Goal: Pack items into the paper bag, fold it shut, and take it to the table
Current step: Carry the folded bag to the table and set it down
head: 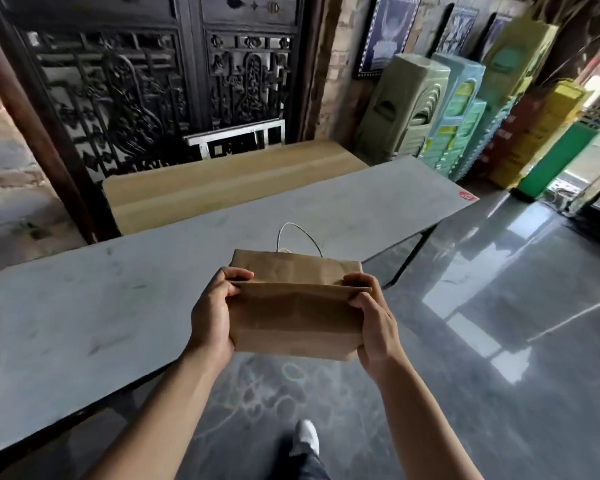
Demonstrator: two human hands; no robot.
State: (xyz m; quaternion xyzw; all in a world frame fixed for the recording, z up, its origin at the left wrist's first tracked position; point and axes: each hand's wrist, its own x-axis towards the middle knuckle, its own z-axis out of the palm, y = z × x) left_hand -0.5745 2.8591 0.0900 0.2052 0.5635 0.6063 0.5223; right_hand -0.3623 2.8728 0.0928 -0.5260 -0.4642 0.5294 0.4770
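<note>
A brown paper bag (293, 317) with its top folded over is held in the air in front of me, at the near edge of a long grey table (118, 299). My left hand (212, 313) grips the bag's left side, fingers curled over the fold. On the right side, my right hand (373, 323) holds it the same way. A thin white cord handle (293, 233) loops up behind the fold. The bag's contents are hidden.
A long cardboard box (222, 188) lies behind the table against a dark carved wooden screen (160, 81). Stacks of green and blue plastic stools (440, 112) and coloured boxes stand at the right. Glossy dark floor (482, 341) spreads right; my white shoe (305, 438) is below.
</note>
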